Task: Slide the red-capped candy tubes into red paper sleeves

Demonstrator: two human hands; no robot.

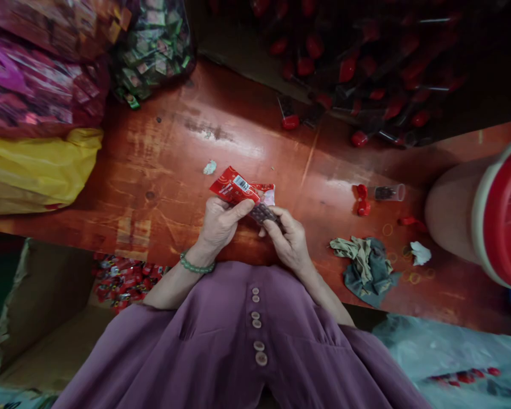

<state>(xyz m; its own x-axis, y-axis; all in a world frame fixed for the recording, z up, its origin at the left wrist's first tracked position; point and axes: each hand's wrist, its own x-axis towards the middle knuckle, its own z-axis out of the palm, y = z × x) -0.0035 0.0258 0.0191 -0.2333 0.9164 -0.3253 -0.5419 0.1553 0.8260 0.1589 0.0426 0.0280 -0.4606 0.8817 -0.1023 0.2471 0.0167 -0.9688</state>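
Note:
In front of my body, my left hand [222, 222] pinches a red printed packet [234, 187] with a barcode, the thumb lying across it. My right hand [288, 234] grips a small clear container [263, 213] filled with dark round pieces. The container's far end meets the packet's lower edge; whether it sits inside cannot be made out. Behind the fingers another red printed piece [264, 187] with a pale patch shows in part. Right of the hands, a similar clear tube [388, 193] of dark pieces lies beside red caps [361, 200].
Stuffed bags [42, 165] line the left. A dark box of red-capped tubes [347, 68] fills the back right. A lidded bucket [455, 199] stands at right, near a crumpled cloth [366, 267] and rubber bands. Below the table's left edge, a cardboard box [46, 318] holds red packets.

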